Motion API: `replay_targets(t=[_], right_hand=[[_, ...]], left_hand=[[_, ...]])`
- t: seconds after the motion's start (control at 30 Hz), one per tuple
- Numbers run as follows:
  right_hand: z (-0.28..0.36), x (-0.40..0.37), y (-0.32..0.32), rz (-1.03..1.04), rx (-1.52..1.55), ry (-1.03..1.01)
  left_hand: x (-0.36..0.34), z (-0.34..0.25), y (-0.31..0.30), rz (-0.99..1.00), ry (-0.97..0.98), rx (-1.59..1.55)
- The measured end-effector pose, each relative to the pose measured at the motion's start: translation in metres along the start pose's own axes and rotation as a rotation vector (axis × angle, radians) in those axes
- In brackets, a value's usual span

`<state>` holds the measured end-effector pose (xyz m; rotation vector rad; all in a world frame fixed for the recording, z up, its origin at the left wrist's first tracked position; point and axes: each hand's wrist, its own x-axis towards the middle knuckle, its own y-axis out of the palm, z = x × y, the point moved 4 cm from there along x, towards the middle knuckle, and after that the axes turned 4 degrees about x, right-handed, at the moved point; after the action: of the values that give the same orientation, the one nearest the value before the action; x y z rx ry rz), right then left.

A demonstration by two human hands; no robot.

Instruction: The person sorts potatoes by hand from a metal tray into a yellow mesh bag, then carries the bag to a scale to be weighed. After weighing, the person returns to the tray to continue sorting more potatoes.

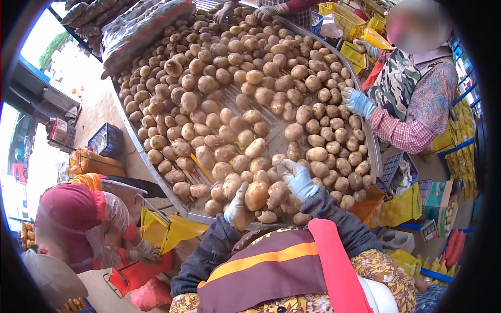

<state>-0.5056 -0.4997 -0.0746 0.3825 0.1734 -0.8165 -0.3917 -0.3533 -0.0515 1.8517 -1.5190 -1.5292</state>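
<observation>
Many potatoes (255,147) cover a large metal-rimmed table (136,136). My left hand (238,207), in a pale glove, is at the table's near edge, its fingers upright beside a larger brown potato (256,195). Whether it grips that potato is unclear. My right hand (295,177), in a light blue and white glove, is above the potatoes right of it, with thumb and fingers apart and bent down. No potato is clearly held in it. Some slats of the table surface show in the middle.
A co-worker's gloved hand (358,101) rests at the right rim. Two more gloved hands reach in at the far edge. Another person (73,224) bends at the lower left beside a yellow bag (164,229). Filled sacks (146,31) lie at the far left.
</observation>
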Motion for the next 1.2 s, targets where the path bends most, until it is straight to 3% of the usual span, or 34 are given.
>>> replay_targets(t=[0.03, 0.1, 0.13, 0.2, 0.23, 0.37, 0.47, 0.53, 0.6, 0.73, 0.77, 0.8, 0.87, 0.93, 1.0, 1.07, 1.13, 1.17, 1.2], right_hand=[[-0.002, -0.003, -0.001, 0.011, -0.004, 0.000], [0.010, -0.011, 0.008, 0.175, -0.152, -0.168], [0.014, -0.016, 0.009, 0.179, -0.151, -0.170], [0.037, -0.032, 0.027, 0.377, -0.414, -0.245], [0.029, -0.032, 0.028, 0.424, -0.349, -0.233], [0.029, -0.043, 0.030, 0.430, -0.613, -0.442], [0.030, -0.050, 0.027, 0.452, -0.775, -0.291], [0.013, -0.040, 0.022, 0.405, -0.762, -0.367], [0.003, -0.031, 0.012, 0.351, -0.476, -0.196], [-0.005, -0.030, -0.004, 0.375, -0.245, -0.083], [0.001, -0.031, -0.002, 0.394, -0.357, -0.220], [0.002, -0.035, 0.000, 0.397, -0.355, -0.221], [0.017, -0.051, 0.009, 0.336, -0.770, -0.523], [0.022, -0.048, 0.010, 0.323, -0.780, -0.417], [0.013, -0.034, -0.001, 0.345, -0.816, -0.253], [0.008, -0.028, -0.013, 0.273, -0.758, -0.270], [0.005, -0.025, -0.029, -0.024, -0.666, -0.302], [0.002, -0.024, -0.029, -0.018, -0.481, -0.192], [0.004, -0.028, -0.027, -0.029, -0.486, -0.188]], left_hand=[[-0.004, 0.001, 0.004, -0.141, 0.008, -0.011], [-0.001, 0.007, -0.003, -0.122, 0.031, -0.010], [0.001, 0.009, -0.004, -0.098, 0.042, -0.005], [-0.002, 0.011, 0.021, -0.153, 0.081, -0.006], [-0.004, 0.011, 0.030, -0.209, 0.117, -0.009], [-0.007, 0.025, 0.026, -0.210, 0.154, -0.015], [-0.003, 0.040, 0.014, -0.133, 0.154, 0.115], [0.000, 0.046, 0.020, -0.127, 0.228, 0.089], [0.000, 0.049, 0.031, -0.122, 0.229, 0.094], [0.002, 0.059, 0.032, -0.205, 0.187, 0.015], [0.002, 0.058, 0.036, -0.177, 0.210, 0.041], [0.002, 0.056, 0.040, -0.149, 0.230, 0.070], [-0.001, 0.058, 0.058, -0.204, 0.262, 0.086], [-0.001, 0.059, 0.063, -0.248, 0.283, 0.107], [0.009, 0.063, 0.050, -0.171, 0.197, 0.127], [0.013, 0.059, 0.036, -0.051, 0.142, 0.136], [0.010, 0.047, 0.048, -0.038, 0.067, 0.046], [0.011, 0.041, 0.044, -0.045, 0.055, 0.119], [0.012, 0.039, 0.039, -0.037, 0.046, 0.117]])
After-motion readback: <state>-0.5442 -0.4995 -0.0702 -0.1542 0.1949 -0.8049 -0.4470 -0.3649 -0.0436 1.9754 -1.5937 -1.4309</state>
